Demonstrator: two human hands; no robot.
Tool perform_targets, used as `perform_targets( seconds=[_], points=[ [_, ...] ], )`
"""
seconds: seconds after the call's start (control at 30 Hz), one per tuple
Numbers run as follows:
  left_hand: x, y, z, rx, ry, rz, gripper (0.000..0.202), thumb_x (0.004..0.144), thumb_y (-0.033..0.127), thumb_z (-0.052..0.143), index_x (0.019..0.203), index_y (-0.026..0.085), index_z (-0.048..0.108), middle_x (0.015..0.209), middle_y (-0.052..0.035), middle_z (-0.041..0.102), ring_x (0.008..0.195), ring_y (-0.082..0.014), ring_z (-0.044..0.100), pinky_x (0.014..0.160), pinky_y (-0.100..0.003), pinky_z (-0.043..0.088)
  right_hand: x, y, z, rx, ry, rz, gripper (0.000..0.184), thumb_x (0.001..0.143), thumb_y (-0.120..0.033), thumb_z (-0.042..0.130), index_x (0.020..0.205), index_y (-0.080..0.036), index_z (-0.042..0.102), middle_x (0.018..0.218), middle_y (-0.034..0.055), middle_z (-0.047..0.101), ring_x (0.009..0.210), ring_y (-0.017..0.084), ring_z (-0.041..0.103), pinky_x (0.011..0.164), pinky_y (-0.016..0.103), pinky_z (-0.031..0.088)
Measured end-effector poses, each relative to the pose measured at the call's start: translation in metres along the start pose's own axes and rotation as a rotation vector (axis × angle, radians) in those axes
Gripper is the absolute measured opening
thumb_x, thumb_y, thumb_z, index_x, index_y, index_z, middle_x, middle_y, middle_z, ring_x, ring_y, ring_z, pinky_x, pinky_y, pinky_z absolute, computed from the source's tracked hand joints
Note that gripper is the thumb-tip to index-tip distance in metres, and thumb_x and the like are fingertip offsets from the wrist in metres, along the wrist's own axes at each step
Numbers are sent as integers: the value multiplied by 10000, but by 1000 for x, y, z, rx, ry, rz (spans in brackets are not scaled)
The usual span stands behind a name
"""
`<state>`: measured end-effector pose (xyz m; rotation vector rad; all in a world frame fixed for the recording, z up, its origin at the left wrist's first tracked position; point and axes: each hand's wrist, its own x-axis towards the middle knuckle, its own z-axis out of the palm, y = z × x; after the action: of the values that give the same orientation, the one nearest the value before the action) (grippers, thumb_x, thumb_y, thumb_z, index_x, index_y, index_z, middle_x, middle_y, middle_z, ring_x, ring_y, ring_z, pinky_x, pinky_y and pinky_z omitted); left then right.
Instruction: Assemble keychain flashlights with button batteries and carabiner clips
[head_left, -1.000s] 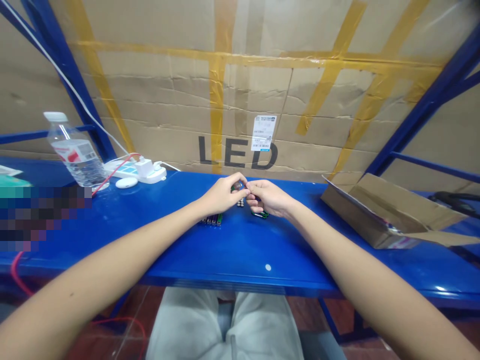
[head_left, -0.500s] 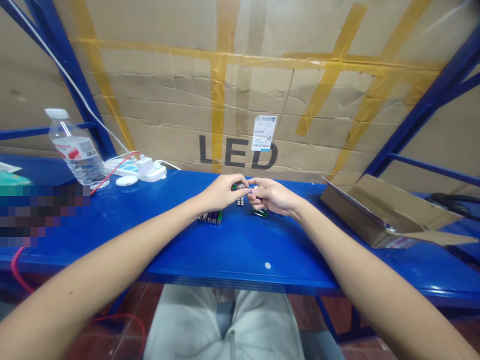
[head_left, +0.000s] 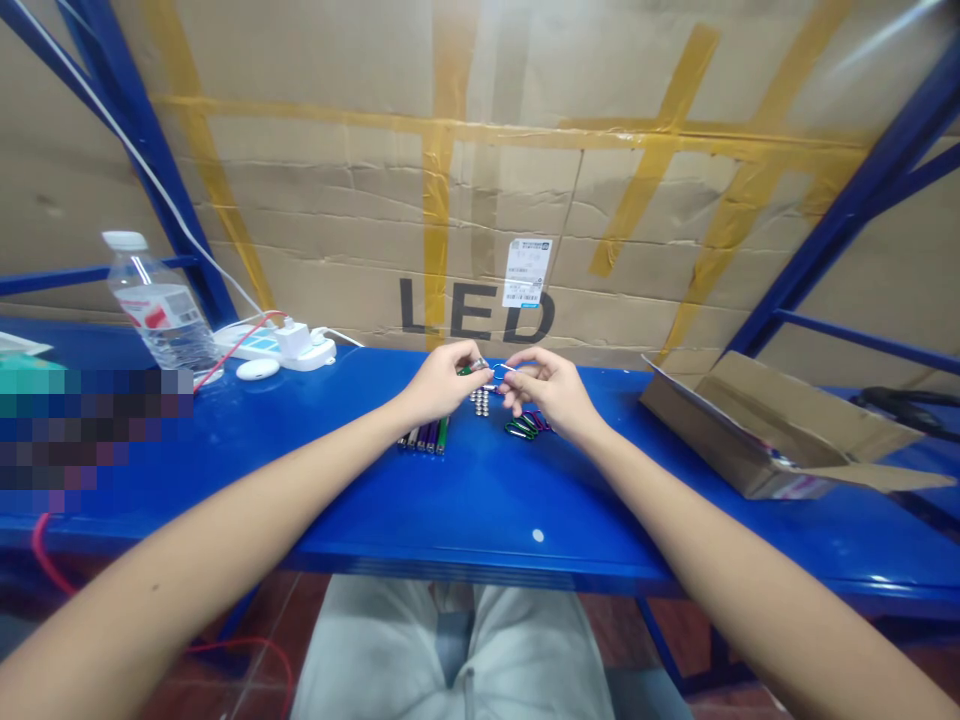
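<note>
My left hand point(head_left: 444, 382) is closed in a pinch over the middle of the table, on a small green and silver piece point(head_left: 466, 370) mostly hidden by the fingers. Facing it, my right hand point(head_left: 551, 390) pinches a small blue carabiner point(head_left: 499, 371), whose loop shows in the gap between the hands. Beneath the hands sit several small silver round pieces point(head_left: 481, 403) in rows. Several slim metal tubes point(head_left: 427, 437), purple, silver and green, lie side by side below my left hand. Green and purple carabiners point(head_left: 525, 425) rest below my right hand.
An open cardboard box point(head_left: 750, 440) stands on the right of the blue table point(head_left: 465, 510). At the left are a water bottle point(head_left: 165, 315), a white power strip point(head_left: 311, 352) and a white round case point(head_left: 257, 369). A large cardboard sheet point(head_left: 337, 230) backs the table.
My hands have drawn slightly apart, so the blue loop between them now shows. More of the silver pieces and the carabiners on the table is uncovered. The view has tilted slightly upward.
</note>
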<state>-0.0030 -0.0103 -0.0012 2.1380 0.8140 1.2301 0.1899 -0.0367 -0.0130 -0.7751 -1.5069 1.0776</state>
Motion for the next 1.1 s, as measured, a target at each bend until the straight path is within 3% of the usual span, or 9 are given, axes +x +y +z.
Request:
perform_targets(
  seconds=[0.3, 0.6, 0.83, 0.97, 1.1],
  points=[
    [-3, 3, 5, -7, -44, 16, 245, 793, 321, 639, 701, 187, 457, 711, 14, 522, 716, -137, 491, 709, -288, 410, -1, 1, 4, -59, 108, 21, 268, 681, -375, 795, 769, -172, 644, 561, -11, 622, 395, 113, 529, 366, 283, 521],
    [-4, 2, 6, 43, -99, 33, 178, 806, 280, 618, 725, 184, 494, 764, 2, 581, 758, -148, 538, 735, -299, 432, -7, -3, 7, -220, 32, 72, 200, 750, -312, 739, 719, -176, 596, 560, -11, 616, 311, 97, 499, 271, 214, 358],
    [0, 2, -2, 80, -8, 60, 172, 809, 278, 628, 746, 185, 497, 743, 13, 564, 718, -136, 530, 704, -291, 434, -5, -6, 8, -203, -23, 140, 288, 740, -299, 777, 920, -195, 578, 572, -26, 634, 341, 114, 515, 297, 234, 420],
    [2, -4, -10, 113, 49, 4, 129, 793, 265, 638, 785, 183, 539, 775, -4, 612, 752, -150, 571, 732, -308, 455, -4, -31, -19, -408, 71, 139, 162, 794, -280, 722, 822, -164, 612, 621, 43, 655, 446, 137, 574, 373, 253, 460],
    [4, -7, -14, 113, 0, -60, 116, 830, 242, 595, 922, 181, 631, 844, -30, 705, 832, -172, 633, 824, -341, 475, -16, -77, -84, -876, 465, 234, 90, 834, -232, 623, 838, -143, 639, 745, 111, 699, 582, 172, 632, 539, 299, 494]
  ],
)
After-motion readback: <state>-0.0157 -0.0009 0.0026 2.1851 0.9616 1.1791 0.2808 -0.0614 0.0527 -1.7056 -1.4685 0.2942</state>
